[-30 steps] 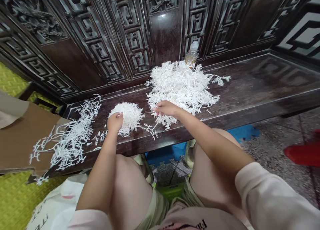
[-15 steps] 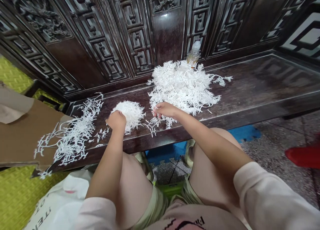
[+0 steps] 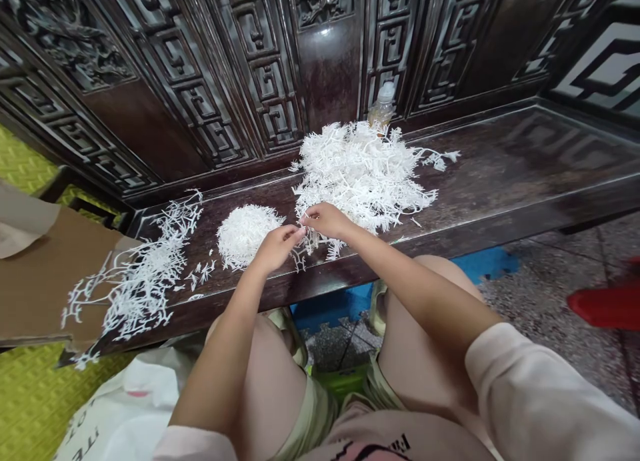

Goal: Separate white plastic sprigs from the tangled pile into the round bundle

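My left hand (image 3: 281, 246) and my right hand (image 3: 325, 221) meet fingertip to fingertip over the dark wooden bench (image 3: 480, 181). My right fingers pinch what looks like a small white branching plastic piece, mostly hidden by the fingers. The left thumb and fingers are closed at the same spot; what they grip is too small to make out. Just below the hands is a loose white branched piece (image 3: 299, 257). Behind my right hand rises a large heap of white branching pieces (image 3: 360, 174). Left of the hands sits a smaller rounded pile of short white pieces (image 3: 247, 235).
Thin white branched stems (image 3: 145, 281) lie in a tangle at the bench's left end, partly over brown cardboard (image 3: 45, 281). A clear bottle (image 3: 383, 106) stands behind the large heap, against the carved backrest (image 3: 330, 74). A white bag (image 3: 130, 401) is at lower left.
My left hand has moved right, from the small pile to my right hand's fingertips. The right hand has stayed by the large heap. The view has shifted slightly.
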Demonstrator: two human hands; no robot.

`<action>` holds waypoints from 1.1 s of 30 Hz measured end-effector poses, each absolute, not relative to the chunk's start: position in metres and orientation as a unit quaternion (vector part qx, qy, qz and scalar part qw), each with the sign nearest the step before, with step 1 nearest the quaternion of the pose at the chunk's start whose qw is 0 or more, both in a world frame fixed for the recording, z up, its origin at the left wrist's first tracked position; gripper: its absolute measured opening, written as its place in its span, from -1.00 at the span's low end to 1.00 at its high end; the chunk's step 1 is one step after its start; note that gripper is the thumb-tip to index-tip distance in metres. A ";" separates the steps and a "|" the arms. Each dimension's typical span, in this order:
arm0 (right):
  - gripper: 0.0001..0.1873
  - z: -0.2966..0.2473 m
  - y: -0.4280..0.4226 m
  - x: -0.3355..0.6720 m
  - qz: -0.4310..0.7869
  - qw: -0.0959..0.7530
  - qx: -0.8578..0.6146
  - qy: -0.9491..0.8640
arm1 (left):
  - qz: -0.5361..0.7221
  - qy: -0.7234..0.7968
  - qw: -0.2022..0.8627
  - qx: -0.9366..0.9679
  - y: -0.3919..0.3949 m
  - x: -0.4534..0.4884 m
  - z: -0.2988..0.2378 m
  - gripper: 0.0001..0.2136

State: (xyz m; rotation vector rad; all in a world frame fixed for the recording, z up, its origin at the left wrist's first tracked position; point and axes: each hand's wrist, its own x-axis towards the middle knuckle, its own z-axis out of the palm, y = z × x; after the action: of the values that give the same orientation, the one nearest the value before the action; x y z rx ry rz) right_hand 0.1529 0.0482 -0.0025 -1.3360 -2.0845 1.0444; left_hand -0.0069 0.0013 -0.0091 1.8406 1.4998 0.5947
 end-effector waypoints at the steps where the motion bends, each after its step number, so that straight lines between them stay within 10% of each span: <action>1: -0.75 -0.003 0.048 0.153 0.375 0.228 -0.481 -0.759 | 0.218 0.570 0.336 0.717 0.000 -0.002 -0.008 -0.67; 14: -0.63 -0.013 0.047 0.143 0.278 0.175 -0.562 -0.760 | 0.211 0.571 0.382 0.695 -0.005 0.002 -0.001 -0.64; 26: -0.68 -0.006 0.077 0.177 0.215 0.311 -0.634 -0.674 | 0.220 0.421 0.516 0.712 -0.033 0.021 0.027 -0.66; 33: -0.75 0.002 0.073 0.184 0.461 0.276 -0.581 -0.611 | 0.293 0.671 0.270 0.625 -0.003 -0.027 0.006 -0.62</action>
State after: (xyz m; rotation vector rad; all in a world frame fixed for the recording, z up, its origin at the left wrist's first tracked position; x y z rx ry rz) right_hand 0.1837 0.0729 0.0023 -1.5612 -1.6424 1.2376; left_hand -0.0274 -0.0030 0.0059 1.6849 1.8076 0.7887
